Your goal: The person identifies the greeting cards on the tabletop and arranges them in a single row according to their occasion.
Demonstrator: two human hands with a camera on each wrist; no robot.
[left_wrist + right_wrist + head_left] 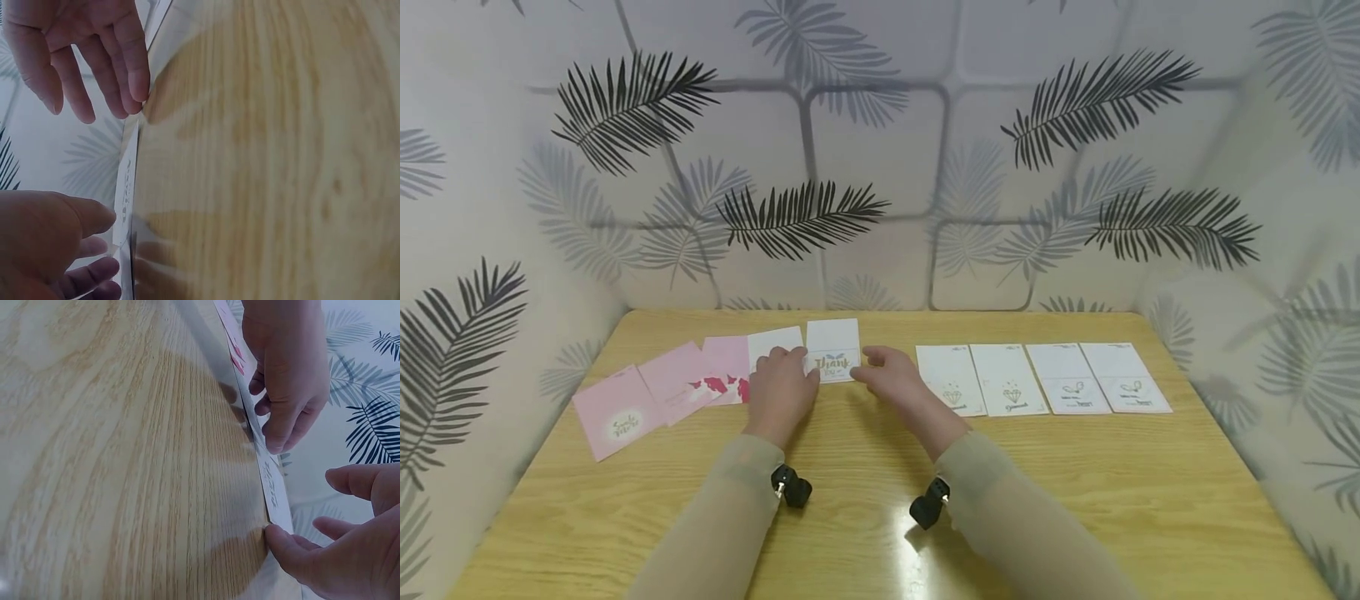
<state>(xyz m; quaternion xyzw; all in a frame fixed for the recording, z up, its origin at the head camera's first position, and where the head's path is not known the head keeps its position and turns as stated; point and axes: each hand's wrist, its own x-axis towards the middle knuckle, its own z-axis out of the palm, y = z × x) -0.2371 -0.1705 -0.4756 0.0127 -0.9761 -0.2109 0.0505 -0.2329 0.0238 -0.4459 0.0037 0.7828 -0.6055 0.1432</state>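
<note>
A white "Thank You" card [833, 337] lies flat at the back of the table, between my two hands. My left hand [781, 390] hovers over or rests on another white card [775, 339] just left of it; the wrist views do not settle whether it touches. Its fingers are loosely bent with nothing pinched. My right hand [891, 375] is spread at the right side of the thank-you card. In the right wrist view its thumb [284, 547] is at the card's near corner, fingers apart from the thumb.
To the left, pink cards [617, 408] overlap in a slanting row, one with dark pink shapes [726, 350]. On the right lie white cards with a diamond print [951, 379] and white cards with a leafy print [1067, 379]. A leaf-patterned wall [880, 150] borders the wooden table [865, 517].
</note>
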